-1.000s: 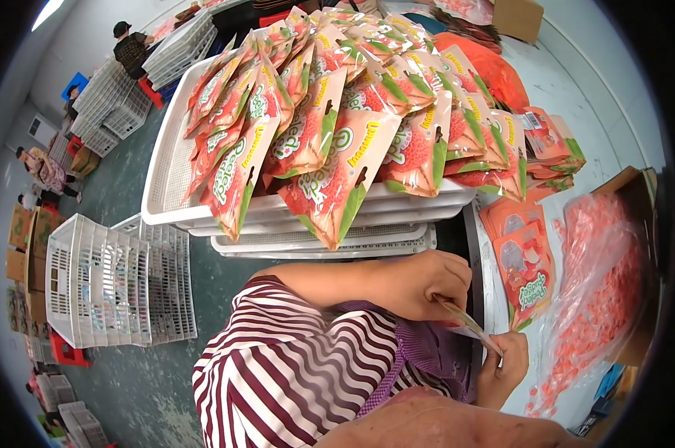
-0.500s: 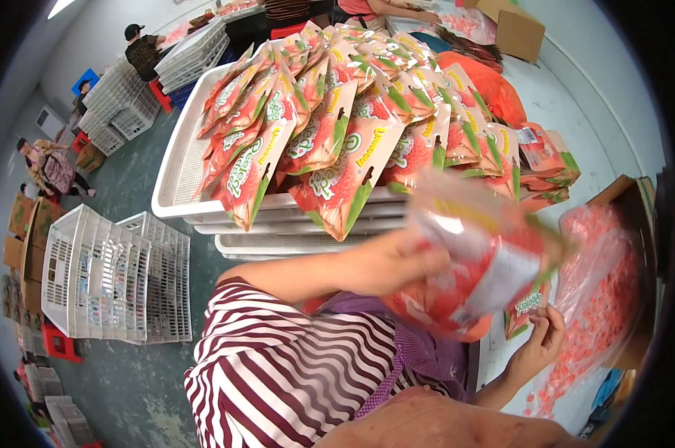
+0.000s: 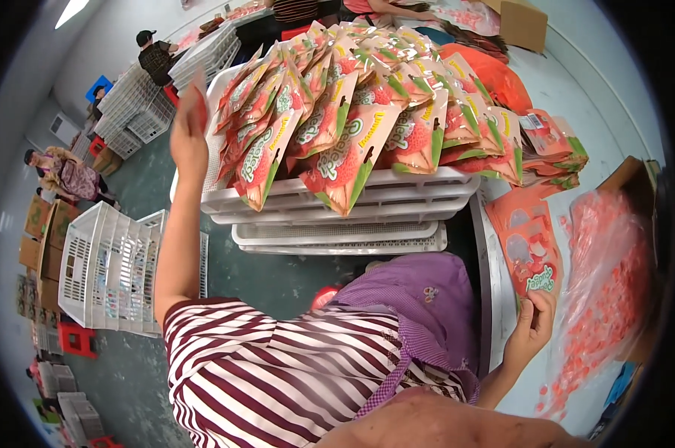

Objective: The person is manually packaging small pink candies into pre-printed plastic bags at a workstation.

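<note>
L hand (image 3: 190, 145) at upper left of frame, by L end of the tray (image 3: 218, 197); reddish blur at its fingers, poss. a pouch edge-on; smeared by motion, so cd not tell if gripped or let go. R hand (image 3: 533, 325) right of centre, low; bent fingers touching near end of flat pouches (image 3: 533, 250); pinch or mere touch, cd not tell.

Done, judging by bulge: full pouches (image 3: 345, 160) heaped on tray, upper centre; overlapping rows, front ones hanging over the rim; most of tray covered, bare strip nr L end; whether sealed, cd not make out. More trays (image 3: 252, 237) stacked beneath; contents mostly hidden.

Left, by my reckoning: flat pouches on table (image 3: 504, 332), R of centre; another pile (image 3: 550, 134), upper right, looked thin too, so prob. unfilled; red bits (image 3: 610, 299) in a clear bag, far right of frame, good qty remaining; few strays (image 3: 552, 399) on table, lower right. Batch well on, I'd judge, but unfinished; exact count n/a, too much overlap. Empty-looking crates (image 3: 102, 261) on floor, left of frame; whether part of this work, unclear.
</note>
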Demonstrator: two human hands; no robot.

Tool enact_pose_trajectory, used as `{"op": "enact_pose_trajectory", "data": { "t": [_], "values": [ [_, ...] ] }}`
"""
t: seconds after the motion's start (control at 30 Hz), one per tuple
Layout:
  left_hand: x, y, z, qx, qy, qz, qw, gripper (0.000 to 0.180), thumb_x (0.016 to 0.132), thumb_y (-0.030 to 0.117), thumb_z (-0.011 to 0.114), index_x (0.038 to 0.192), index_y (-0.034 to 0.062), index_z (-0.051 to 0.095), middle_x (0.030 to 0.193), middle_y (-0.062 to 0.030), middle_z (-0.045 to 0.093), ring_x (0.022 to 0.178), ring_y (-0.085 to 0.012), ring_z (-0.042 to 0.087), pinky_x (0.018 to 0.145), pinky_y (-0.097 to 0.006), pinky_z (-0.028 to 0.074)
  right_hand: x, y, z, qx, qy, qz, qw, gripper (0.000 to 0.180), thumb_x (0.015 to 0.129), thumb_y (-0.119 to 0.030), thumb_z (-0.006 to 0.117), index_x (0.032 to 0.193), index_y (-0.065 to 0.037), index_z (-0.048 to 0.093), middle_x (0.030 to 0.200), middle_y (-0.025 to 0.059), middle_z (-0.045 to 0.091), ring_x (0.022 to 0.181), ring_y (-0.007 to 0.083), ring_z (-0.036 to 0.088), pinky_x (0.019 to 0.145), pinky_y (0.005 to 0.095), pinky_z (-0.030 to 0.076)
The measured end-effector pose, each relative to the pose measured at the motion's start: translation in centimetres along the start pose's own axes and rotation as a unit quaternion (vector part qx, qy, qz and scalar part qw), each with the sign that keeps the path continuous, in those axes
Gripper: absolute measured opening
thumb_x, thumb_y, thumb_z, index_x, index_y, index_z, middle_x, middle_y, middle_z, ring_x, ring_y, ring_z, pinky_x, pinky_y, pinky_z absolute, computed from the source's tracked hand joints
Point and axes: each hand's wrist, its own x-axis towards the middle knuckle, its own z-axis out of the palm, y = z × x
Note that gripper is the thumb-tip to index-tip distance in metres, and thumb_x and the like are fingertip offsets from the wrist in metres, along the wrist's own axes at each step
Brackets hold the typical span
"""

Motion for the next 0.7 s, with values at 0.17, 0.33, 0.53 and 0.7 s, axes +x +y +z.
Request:
{"op": "enact_pose_trajectory", "data": {
  "t": [0.17,0.33,0.53,0.7],
  "values": [
    [-3.4,-2.4,1.9,-0.145,-0.218,-0.166,0.951,0.071,0.086,0.036,0.06,0.142,0.007,0.027,0.124,-0.0171,0.051,0.113,-0.0213,0.048,0.095,-0.031,0.037,-0.5,-0.5,-0.6,-0.004,0.019,0.02,1.0,0.005,0.085,0.004,0.053,0.087,0.002,0.056,0.093,0.0074,0.053,0.087,0.0156,0.051,0.079,0.0243,0.041],
    [-2.7,-4.3,1.2,-0.048,-0.216,0.006,0.975,0.06,0.087,0.028,0.058,0.135,-0.0001,0.035,0.133,-0.0195,0.042,0.121,-0.0224,0.042,0.101,-0.033,0.031,-0.5,-0.3,0.2,-0.006,0.042,-0.02,0.999,0.008,0.078,0.006,0.057,0.085,0.002,0.059,0.087,0.0102,0.057,0.082,0.0192,0.054,0.075,0.0271,0.042],
    [-9.4,11.8,-1.6,-0.312,-0.216,0.175,0.909,0.052,0.089,0.018,0.051,0.132,-0.0068,0.037,0.135,-0.0218,0.041,0.127,-0.0357,0.036,0.105,-0.045,0.028,-1.2,1.0,0.5,-0.01,0.071,0.048,0.996,0.011,0.075,0.004,0.062,0.086,0.0,0.062,0.086,0.009,0.059,0.081,0.0191,0.057,0.075,0.0275,0.044],
    [-16.3,16.7,5.9,-0.506,-0.621,0.174,0.573,0.037,0.082,0.028,0.065,0.108,0.0012,0.062,0.112,-0.0207,0.06,0.101,-0.0355,0.059,0.088,-0.043,0.046,-0.9,4.9,0.7,-0.27,0.09,0.019,0.958,0.032,0.078,-0.011,0.065,0.109,-0.005,0.058,0.107,0.0126,0.058,0.1,0.0268,0.053,0.083,0.0348,0.043]
  ]
}}
